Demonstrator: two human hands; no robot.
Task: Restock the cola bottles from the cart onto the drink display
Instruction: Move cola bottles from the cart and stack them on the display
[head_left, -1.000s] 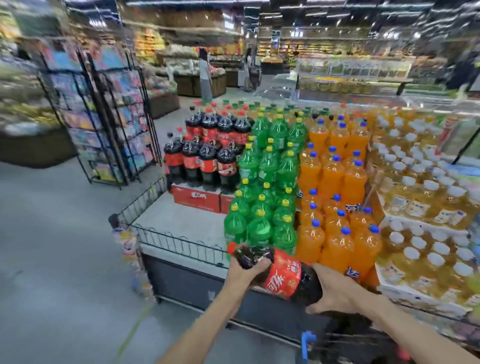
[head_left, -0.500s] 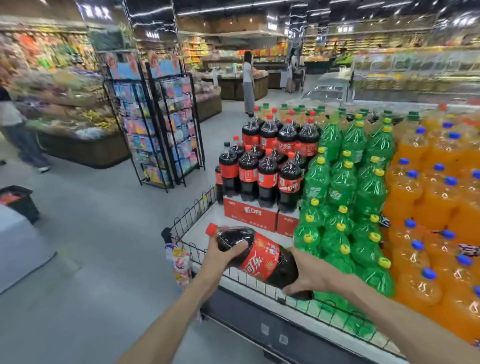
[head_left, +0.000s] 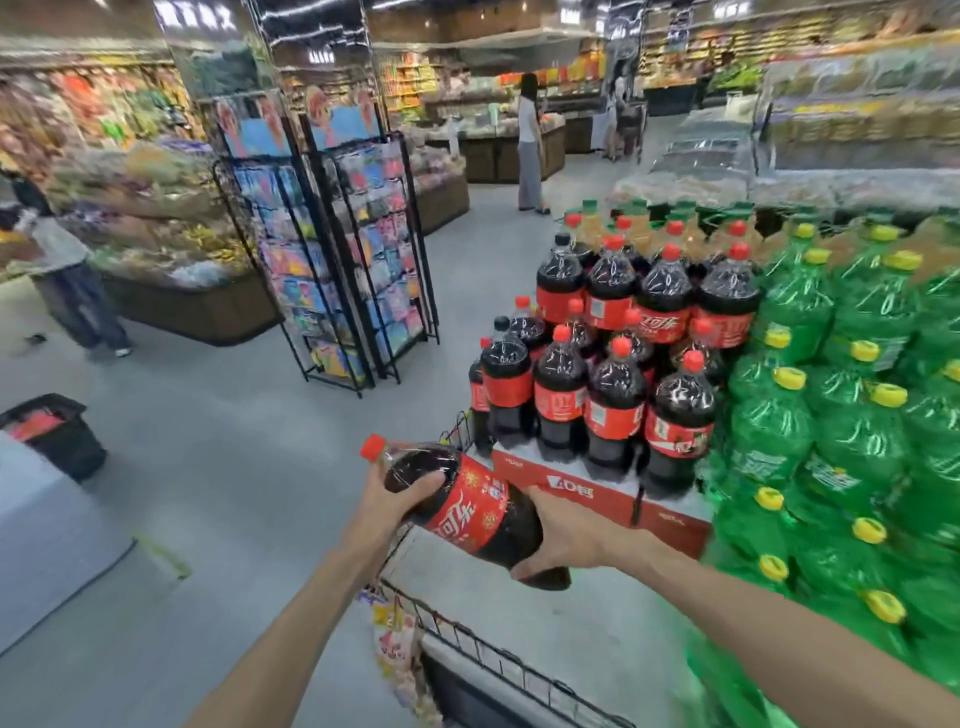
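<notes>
You had the cola bottle (head_left: 470, 512) held sideways over the display's wire rail (head_left: 498, 652), cap pointing up-left. Your left hand (head_left: 392, 499) gripped the neck end, your right hand (head_left: 563, 538) cupped and gripped the base. The stacked colas (head_left: 597, 384) sat ahead and right, nearer your right hand, so I'd guess it needed tipping upright.

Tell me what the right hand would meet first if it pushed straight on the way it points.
Likely the held cola bottle itself, since the right hand has its grip round the base. Beyond that, the red carton under the stacked cola bottles; depth is unclear.
</notes>
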